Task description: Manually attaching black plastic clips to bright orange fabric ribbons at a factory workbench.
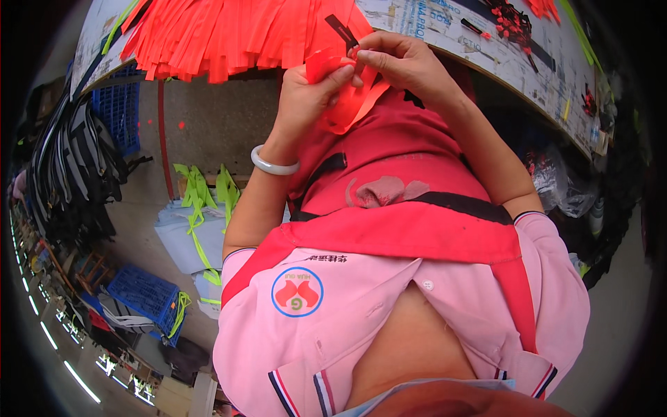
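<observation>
My left hand [316, 90], with a white bangle [274, 162] on its wrist, is closed around a bright orange-red ribbon [352, 111]. The ribbon folds over the fingers and hangs in a loop beneath them. Close beside it, my right hand [410, 68] pinches a short black strap [340, 32] with thumb and fingertips. A small red bit shows at the pinch, too small to name. The strap's free end points up and away from me. Both hands meet just above my lap, at the table's near edge.
Many orange-red ribbons [229, 35] drape over the edge of the table [445, 31]. Black straps with red bits [514, 28] lie at its right. Black-and-grey straps [76, 167] hang at left. Blue crates [146, 295], pale sheets and lime-green strips [198, 191] are on the floor.
</observation>
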`<state>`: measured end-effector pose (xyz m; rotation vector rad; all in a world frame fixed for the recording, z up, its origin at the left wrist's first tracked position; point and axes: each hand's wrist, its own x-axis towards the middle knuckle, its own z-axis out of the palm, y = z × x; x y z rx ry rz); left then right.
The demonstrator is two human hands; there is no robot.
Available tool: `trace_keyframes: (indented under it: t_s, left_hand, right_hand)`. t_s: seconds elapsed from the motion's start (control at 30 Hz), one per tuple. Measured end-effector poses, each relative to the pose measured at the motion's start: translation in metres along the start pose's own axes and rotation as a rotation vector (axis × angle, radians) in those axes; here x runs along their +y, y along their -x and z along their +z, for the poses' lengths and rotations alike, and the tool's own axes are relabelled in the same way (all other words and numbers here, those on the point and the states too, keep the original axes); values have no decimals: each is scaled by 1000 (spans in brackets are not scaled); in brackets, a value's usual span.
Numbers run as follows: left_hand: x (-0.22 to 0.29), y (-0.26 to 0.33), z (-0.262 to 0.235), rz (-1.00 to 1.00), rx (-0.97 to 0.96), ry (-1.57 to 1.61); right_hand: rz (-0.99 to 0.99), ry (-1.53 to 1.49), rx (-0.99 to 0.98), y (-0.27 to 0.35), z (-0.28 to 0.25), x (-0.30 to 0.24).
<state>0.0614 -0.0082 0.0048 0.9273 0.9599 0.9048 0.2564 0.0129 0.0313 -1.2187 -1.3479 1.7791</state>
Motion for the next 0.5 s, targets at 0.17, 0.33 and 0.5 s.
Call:
trace_keyframes:
  t_s: [0.17,0.33,0.5]
  left_hand:
    - [-2,0,-1,14,7,7]
    - [-4,0,-3,43,5,9]
    - [-6,-1,-3,111,-25,-97]
  right_hand:
    - [-54,91,24,1,1,-2]
    - [-39,70,-3,2,0,-4]
    - [-60,86,-15,1,-4,5]
